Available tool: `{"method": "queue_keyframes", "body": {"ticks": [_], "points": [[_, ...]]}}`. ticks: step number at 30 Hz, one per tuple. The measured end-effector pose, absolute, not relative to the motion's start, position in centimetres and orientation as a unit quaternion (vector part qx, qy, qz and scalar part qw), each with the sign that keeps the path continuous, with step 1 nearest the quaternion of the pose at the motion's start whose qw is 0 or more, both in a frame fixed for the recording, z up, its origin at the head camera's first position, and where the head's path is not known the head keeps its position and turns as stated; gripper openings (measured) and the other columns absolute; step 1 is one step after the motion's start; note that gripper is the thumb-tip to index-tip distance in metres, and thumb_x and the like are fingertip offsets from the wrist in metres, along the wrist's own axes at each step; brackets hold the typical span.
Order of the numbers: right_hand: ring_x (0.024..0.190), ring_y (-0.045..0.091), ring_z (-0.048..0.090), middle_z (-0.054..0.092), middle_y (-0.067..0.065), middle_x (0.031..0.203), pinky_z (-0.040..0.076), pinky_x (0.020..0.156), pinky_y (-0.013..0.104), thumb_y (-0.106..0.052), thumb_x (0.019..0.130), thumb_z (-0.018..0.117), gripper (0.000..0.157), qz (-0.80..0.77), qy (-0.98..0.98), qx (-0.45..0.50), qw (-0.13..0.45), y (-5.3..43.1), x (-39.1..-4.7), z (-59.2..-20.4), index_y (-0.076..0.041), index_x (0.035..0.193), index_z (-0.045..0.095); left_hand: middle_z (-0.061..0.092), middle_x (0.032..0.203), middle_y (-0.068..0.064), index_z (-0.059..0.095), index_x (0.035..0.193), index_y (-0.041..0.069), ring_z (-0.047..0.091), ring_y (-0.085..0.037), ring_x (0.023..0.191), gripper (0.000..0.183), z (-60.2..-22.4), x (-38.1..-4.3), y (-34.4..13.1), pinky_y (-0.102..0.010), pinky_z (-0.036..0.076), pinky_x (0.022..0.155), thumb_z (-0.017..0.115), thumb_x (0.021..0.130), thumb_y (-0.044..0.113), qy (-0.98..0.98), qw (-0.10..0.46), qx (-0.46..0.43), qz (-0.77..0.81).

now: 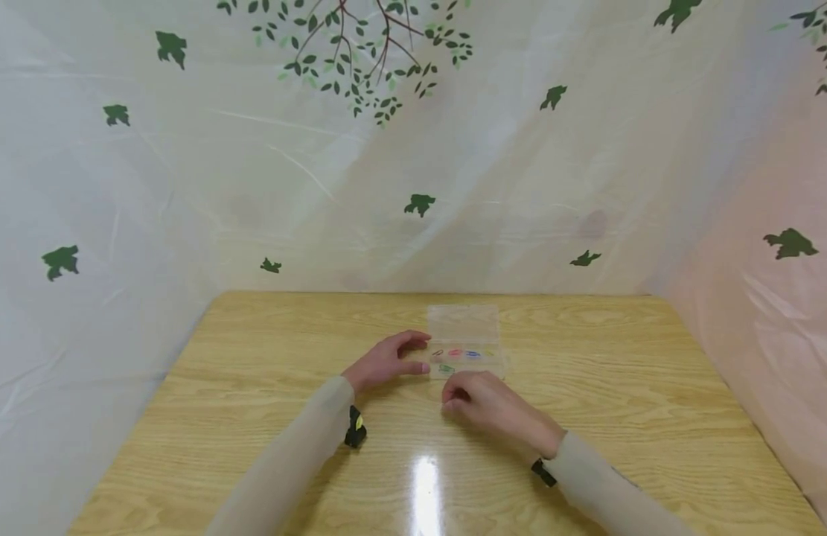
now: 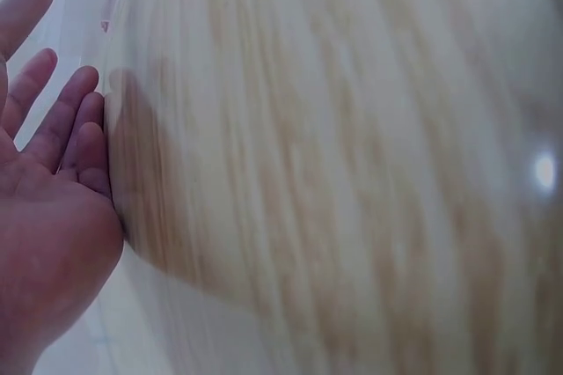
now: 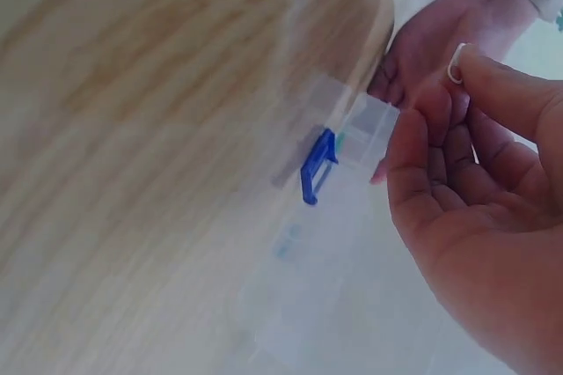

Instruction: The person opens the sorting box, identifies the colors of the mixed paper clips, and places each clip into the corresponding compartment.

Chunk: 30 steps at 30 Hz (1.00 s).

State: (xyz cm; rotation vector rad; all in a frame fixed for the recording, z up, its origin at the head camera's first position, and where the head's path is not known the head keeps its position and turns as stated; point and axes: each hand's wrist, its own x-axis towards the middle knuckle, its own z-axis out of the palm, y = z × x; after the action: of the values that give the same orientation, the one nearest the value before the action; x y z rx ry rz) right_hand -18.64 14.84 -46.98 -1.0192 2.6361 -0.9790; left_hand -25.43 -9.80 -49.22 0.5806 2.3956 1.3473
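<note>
A clear plastic compartment box (image 1: 467, 371) lies on the table with its transparent lid (image 1: 463, 321) raised at the back. Small coloured clip-like pieces lie in its compartments, among them red (image 1: 455, 352), blue (image 1: 473, 354) and green (image 1: 446, 368) ones. My left hand (image 1: 388, 361) is at the box's left side, fingers spread, thumb tip by the front left corner. Just in front of the box, my right hand (image 1: 483, 402) pinches a small white looped clip (image 3: 455, 65) between thumb and forefinger. A blue piece (image 3: 318, 168) shows by the box in the right wrist view.
The wooden table (image 1: 272, 335) has a bright light reflection (image 1: 426, 491) near its front. Behind it hangs a pale curtain (image 1: 346, 223) with printed leaves and green birds. Similar cloth stands along both sides.
</note>
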Motion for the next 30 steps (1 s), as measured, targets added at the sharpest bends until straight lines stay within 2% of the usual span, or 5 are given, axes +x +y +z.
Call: {"method": "queue_keyframes", "body": {"ticks": [6, 15, 30], "points": [[0.079, 0.004, 0.056, 0.065, -0.011, 0.088, 0.051, 0.071, 0.024, -0.008, 0.097, 0.073, 0.010, -0.332, 0.882, -0.328, 0.058, 15.9, -19.0, -46.3, -0.016, 0.093, 0.070, 0.056, 0.149, -0.006, 0.052, 0.152, 0.017, 0.047, -0.022, 0.142, 0.065, -49.3, -25.7, -9.5, -0.042, 0.032, 0.121, 0.080, 0.093, 0.026, 0.852, 0.164, 0.190, 0.459], [0.079, 0.006, 0.058, 0.066, -0.009, 0.089, 0.053, 0.071, 0.025, -0.007, 0.099, 0.070, 0.008, -0.370, 0.878, -0.297, 0.063, 17.8, -19.5, -45.2, -0.014, 0.095, 0.070, 0.057, 0.148, -0.009, 0.052, 0.151, 0.014, 0.047, -0.026, 0.142, 0.067, -49.4, -25.9, -9.1, -0.044, 0.032, 0.122, 0.081, 0.093, 0.028, 0.862, 0.156, 0.188, 0.445], [0.085, 0.013, 0.062, 0.069, -0.001, 0.093, 0.056, 0.074, 0.029, -0.001, 0.098, 0.068, 0.008, -0.381, 0.887, -0.259, 0.029, 19.4, -20.5, -43.5, -0.008, 0.098, 0.070, 0.056, 0.148, -0.009, 0.054, 0.150, 0.013, 0.047, -0.028, 0.141, 0.065, -48.8, -25.1, -8.7, -0.047, 0.031, 0.122, 0.081, 0.092, 0.028, 0.872, 0.143, 0.182, 0.432]]}}
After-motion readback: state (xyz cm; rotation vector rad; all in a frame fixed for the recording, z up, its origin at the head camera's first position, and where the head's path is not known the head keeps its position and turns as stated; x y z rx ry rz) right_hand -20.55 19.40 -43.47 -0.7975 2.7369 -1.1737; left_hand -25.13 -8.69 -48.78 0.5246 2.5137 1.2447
